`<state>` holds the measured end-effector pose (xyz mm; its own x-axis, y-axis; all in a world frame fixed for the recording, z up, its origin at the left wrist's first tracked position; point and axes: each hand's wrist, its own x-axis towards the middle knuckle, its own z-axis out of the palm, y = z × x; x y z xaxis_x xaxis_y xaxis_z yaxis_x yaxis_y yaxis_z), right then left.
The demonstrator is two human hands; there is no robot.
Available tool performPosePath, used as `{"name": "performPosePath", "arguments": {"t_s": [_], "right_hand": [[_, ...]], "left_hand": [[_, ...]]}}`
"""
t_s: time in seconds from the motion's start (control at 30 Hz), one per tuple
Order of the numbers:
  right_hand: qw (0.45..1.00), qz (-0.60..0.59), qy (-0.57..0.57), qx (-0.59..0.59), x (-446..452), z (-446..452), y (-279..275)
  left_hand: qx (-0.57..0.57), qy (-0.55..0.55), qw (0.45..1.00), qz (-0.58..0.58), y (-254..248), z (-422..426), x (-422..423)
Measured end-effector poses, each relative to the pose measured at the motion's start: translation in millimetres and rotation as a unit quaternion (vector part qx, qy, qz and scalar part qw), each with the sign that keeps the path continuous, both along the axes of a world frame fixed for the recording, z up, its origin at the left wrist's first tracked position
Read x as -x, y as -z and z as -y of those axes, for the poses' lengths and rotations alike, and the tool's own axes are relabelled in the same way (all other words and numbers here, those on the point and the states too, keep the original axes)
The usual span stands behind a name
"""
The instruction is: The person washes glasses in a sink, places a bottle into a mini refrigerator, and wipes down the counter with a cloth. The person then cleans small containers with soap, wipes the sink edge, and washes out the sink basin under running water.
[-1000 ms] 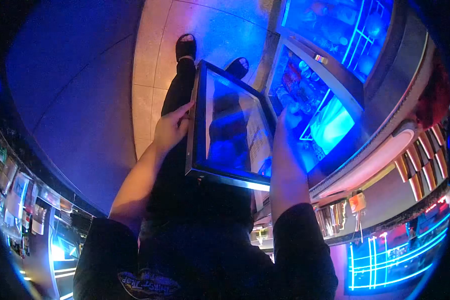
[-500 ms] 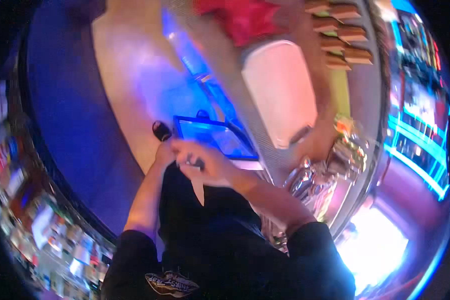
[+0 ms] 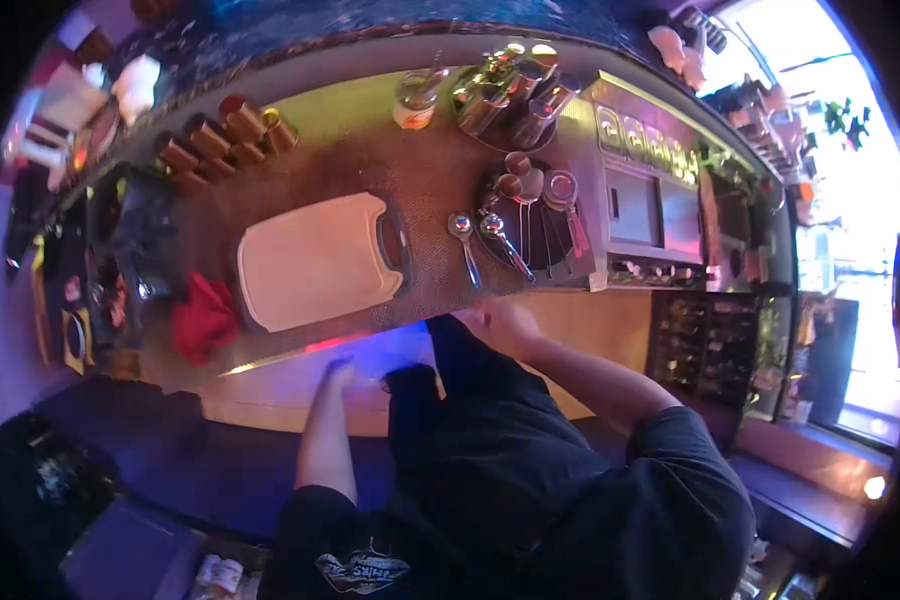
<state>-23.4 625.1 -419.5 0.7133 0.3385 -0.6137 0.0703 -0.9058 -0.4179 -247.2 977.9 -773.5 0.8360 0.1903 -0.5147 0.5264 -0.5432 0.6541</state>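
My right hand [image 3: 500, 328] is at the counter's front edge, below the bar spoons and scoops. Its fingers are partly hidden and small, and I cannot make out anything in them. My left hand [image 3: 340, 372] hangs lower, in front of the blue-lit gap under the counter; its fingers are blurred. Nearest above it lies a white cutting board [image 3: 315, 262] with a dark handle end. A crumpled red cloth [image 3: 205, 320] rests left of the board. Two metal scoops [image 3: 463, 235] lie to the board's right.
Strainers and jiggers sit on a round dark mat [image 3: 542, 245]. Behind them stand metal shaker tins [image 3: 490, 105] and a glass jar [image 3: 413, 100]. Brown cups [image 3: 210, 140] line the back left. A steel garnish station [image 3: 650, 205] is at right, with bottle racks [image 3: 705, 345] below.
My view has swung round so the counter runs across in front. My hands were together, the right one around what looks like a knife; they are now apart and no blade shows.
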Motion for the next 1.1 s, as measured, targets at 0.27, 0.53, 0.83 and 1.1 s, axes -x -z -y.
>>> {"name": "performPosePath", "arguments": {"t_s": [0.27, 0.53, 0.83, 1.1], "right_hand": [[0.990, 0.107, 0.058, -0.073, -56.2, -13.3, 112.6], [0.994, 0.088, 0.055, -0.031, -80.6, -45.5, 103.6], [0.979, 0.194, 0.067, -0.014, -65.2, -65.3, 120.0], [0.966, 0.181, 0.127, 0.136, -61.9, -77.8, 142.8]], "left_hand": [[-0.102, 0.059, 0.984, -0.131, -181.0, 26.8, 37.4], [-0.421, -0.294, 0.856, 0.054, -241.2, -163.3, -17.7], [-0.429, -0.229, 0.872, 0.054, -174.6, -241.3, 10.5], [-0.365, 0.105, 0.902, 0.204, -210.4, -324.0, 46.4]]}}
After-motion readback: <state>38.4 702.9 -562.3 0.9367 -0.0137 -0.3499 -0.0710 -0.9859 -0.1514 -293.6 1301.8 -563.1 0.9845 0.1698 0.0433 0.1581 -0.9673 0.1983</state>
